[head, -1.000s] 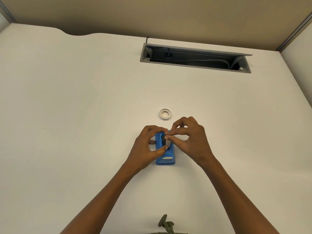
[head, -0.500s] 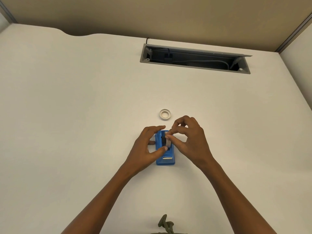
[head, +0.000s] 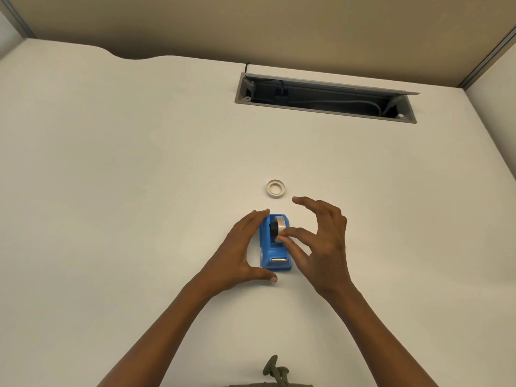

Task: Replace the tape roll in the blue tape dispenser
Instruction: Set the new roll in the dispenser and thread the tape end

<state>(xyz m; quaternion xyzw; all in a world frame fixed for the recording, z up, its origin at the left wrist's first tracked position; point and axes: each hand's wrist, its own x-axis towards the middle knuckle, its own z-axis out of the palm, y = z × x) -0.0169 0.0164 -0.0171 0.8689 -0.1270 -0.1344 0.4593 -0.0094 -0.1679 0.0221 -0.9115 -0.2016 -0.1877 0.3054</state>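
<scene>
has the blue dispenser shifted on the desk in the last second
No. The blue dispenser sits just as far below the empty white ring as before; only the hands opened around it.

Your right hand [head: 321, 247] hid the blue tape dispenser's [head: 275, 256] right flank, its fingertips [head: 282, 236] covered part of the tape roll [head: 280, 223], olive cord [head: 275, 372] between your forearms was cut off below.
</scene>
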